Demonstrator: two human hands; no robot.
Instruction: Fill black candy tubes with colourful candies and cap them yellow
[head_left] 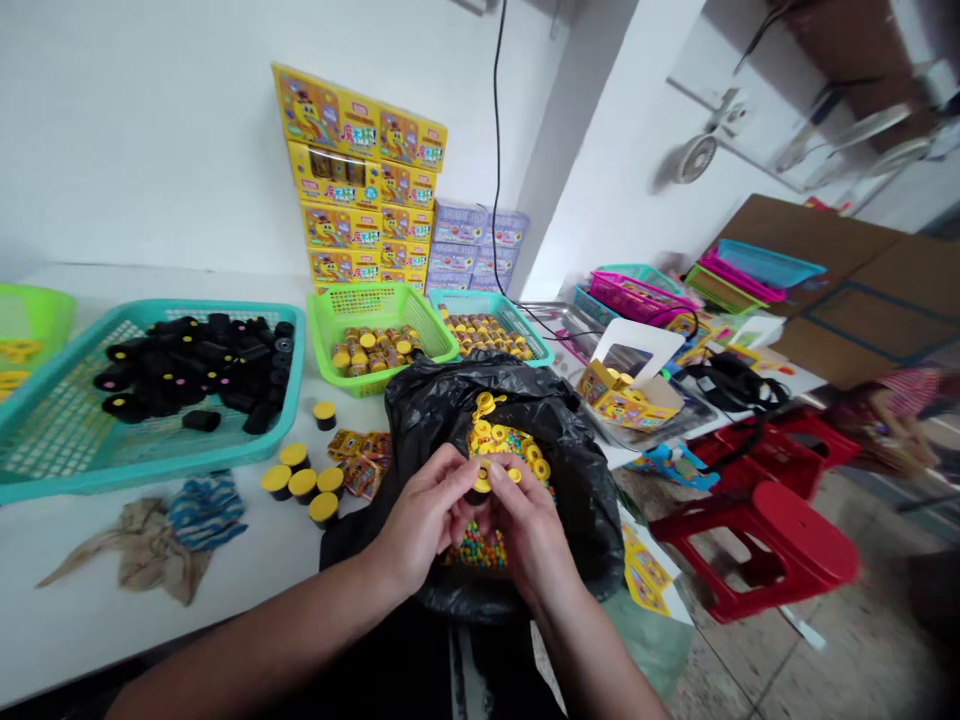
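**Pinching a cup (481, 480) between both hands, yellow face up**

Clamped on its rim from opposite sides: left hand (414, 515) and right hand (538, 525), fingertips close together, neither noticeably nearer. Yellow face toward the camera, dark body below; long axis too covered by fingers to tell exactly. Directly underneath, an open black bag (596, 520), with yellow rings (498, 434) just beyond the grip and beads (476, 552) on the near side. Off to the left on the table (281, 570), capped cups (303, 483), sachets (364, 462), rags (161, 545) and a teal basket (298, 350) of black cups (201, 420). Farther out, a green basket (442, 340), then stacked boxes (341, 228) against the wall (150, 130). To the right, a red stool (806, 530) on the floor (757, 650).
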